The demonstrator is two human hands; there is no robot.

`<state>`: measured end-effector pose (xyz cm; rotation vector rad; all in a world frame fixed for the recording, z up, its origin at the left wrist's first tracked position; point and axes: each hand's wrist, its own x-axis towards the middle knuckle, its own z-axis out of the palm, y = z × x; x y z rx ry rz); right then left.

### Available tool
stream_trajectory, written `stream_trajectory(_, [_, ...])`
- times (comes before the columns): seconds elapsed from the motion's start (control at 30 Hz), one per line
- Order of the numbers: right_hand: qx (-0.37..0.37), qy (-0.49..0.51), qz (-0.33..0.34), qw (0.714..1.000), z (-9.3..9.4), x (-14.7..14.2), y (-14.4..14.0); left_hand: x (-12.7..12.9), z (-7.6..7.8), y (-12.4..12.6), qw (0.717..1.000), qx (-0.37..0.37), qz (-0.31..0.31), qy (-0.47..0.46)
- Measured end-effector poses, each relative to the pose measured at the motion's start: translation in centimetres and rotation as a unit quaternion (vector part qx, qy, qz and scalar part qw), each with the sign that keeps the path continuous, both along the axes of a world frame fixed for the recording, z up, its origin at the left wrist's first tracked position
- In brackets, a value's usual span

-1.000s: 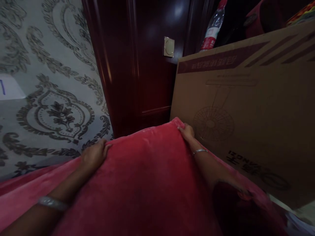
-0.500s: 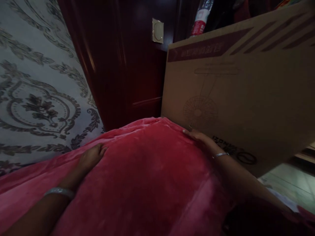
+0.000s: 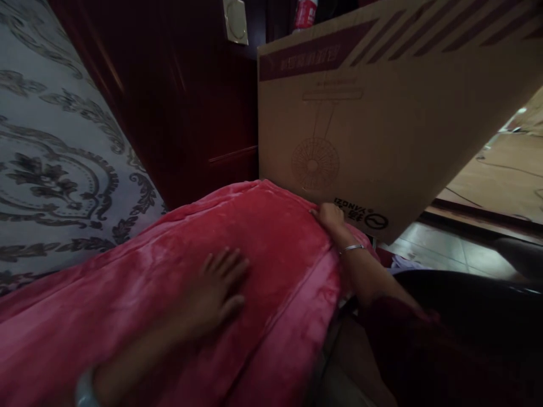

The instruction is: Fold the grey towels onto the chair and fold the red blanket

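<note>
Patterned wallpaper (image 3: 51, 169), dark red wooden door (image 3: 178, 102), tiled floor (image 3: 449, 249)

The red blanket (image 3: 169, 294) runs off the left and bottom edges, so its full extent is unseen. The left hand (image 3: 212, 294) is motion-blurred, and its forearm leaves the frame at the bottom. The right hand (image 3: 328, 216) grips the blanket's far edge, fingertips hidden beneath the fabric. Above the blanket, the cardboard box (image 3: 382, 113) is cut off at the top and right; its printed text is too small to read. A bottle (image 3: 304, 12) behind the box shows only its lower part.
</note>
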<state>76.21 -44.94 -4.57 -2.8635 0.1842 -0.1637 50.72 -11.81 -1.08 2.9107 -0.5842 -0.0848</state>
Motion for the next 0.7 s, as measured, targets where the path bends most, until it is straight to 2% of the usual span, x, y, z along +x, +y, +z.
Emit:
stream_trajectory(0.1, [-0.013,-0.009,0.004,1.000,0.1,-0.5,-0.7,-4.0,-1.2,-3.1,0.994,-0.024,-0.087,0.060])
stream_trajectory(0.17, [-0.017,-0.009,0.005,1.000,0.3,-0.9,-0.7,-5.7,-2.1,-3.6,0.991,-0.035,-0.107,0.067])
stream_trajectory(0.27, [-0.013,-0.011,-0.004,1.000,0.6,-1.6,-0.5,-6.5,-3.1,-3.5,0.992,-0.055,-0.105,0.046])
stream_trajectory(0.4, [0.008,-0.025,-0.036,0.999,0.8,-3.2,-0.9,-5.9,-3.3,-4.5,0.996,-0.080,-0.045,0.015])
stream_trajectory(0.53, [0.036,-0.051,-0.073,0.995,0.8,-5.3,-1.7,-3.9,-3.0,-8.2,0.994,-0.104,0.015,-0.011])
stream_trajectory(0.7, [0.073,-0.091,-0.110,0.987,0.6,-7.1,-2.3,0.1,-2.5,-12.8,0.992,-0.116,0.054,-0.014])
